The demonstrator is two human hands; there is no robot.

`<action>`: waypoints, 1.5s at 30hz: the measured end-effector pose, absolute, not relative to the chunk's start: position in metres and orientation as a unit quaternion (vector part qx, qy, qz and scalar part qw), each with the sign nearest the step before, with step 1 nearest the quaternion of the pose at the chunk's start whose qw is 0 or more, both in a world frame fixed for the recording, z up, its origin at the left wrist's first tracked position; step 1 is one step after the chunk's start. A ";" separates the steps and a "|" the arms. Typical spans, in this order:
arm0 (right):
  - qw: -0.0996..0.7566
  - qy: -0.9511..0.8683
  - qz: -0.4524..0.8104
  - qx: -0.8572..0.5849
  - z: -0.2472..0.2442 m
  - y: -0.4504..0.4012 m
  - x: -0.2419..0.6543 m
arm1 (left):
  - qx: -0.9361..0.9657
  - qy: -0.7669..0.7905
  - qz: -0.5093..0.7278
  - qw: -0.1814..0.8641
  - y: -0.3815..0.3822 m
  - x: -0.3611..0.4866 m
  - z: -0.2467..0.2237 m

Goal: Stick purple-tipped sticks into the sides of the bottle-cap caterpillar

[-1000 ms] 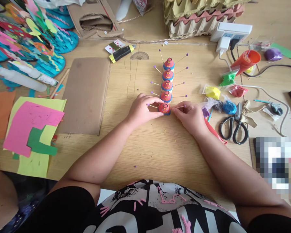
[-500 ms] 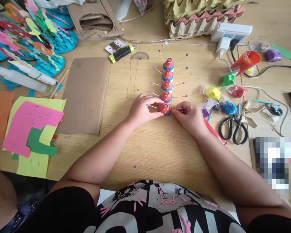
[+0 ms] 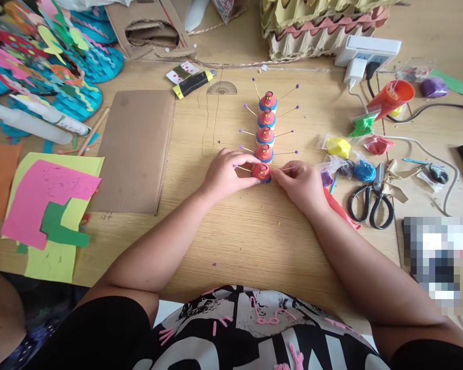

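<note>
My left hand [image 3: 224,174] is closed around the nearest clay figure [image 3: 261,172], a small red dome on a blue base with a smiling face. Thumb and forefinger grip it from the left, and a purple-tipped stick [image 3: 242,168] juts from that side. On its right, my right hand [image 3: 301,186] pinches another thin stick [image 3: 286,169] with a purple tip, its inner end at the figure's side; whether it has gone in is hidden by my fingers. Behind, several similar figures [image 3: 265,136] stand in a line, each with a purple-tipped stick on either side.
Scissors [image 3: 373,198], bagged clay lumps [image 3: 338,147] and an orange cup [image 3: 399,95] lie right. A cardboard sheet [image 3: 135,149], coloured paper [image 3: 42,200] and glue bottles [image 3: 50,115] are left. Egg trays [image 3: 312,36] and a power strip [image 3: 370,50] stand behind. Another person's arm [image 3: 2,308] shows lower left.
The stick in my right fingers has tilted slightly, its purple tip a little higher. My left hand keeps its grip on the clay figure, almost still.
</note>
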State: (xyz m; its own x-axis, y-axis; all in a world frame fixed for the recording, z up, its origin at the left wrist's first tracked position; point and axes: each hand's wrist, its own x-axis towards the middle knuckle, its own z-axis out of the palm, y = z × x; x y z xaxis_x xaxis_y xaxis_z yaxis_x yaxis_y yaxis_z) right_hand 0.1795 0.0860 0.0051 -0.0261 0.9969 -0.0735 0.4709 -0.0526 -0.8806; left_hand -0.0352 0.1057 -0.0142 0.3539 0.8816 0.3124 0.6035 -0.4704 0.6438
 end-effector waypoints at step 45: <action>0.385 -0.549 0.511 -0.539 -0.006 0.088 0.188 | 0.793 0.454 0.337 0.225 0.105 -0.034 -0.012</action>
State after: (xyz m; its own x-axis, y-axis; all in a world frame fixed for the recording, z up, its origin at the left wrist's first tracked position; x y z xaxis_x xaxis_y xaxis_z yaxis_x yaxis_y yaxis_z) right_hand 0.1883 0.0876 -0.0060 -0.1238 0.9840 -0.1285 0.1981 -0.1024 -0.9748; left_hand -0.0343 0.1053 -0.0120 0.3594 0.8723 0.3314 0.5692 -0.4864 0.6629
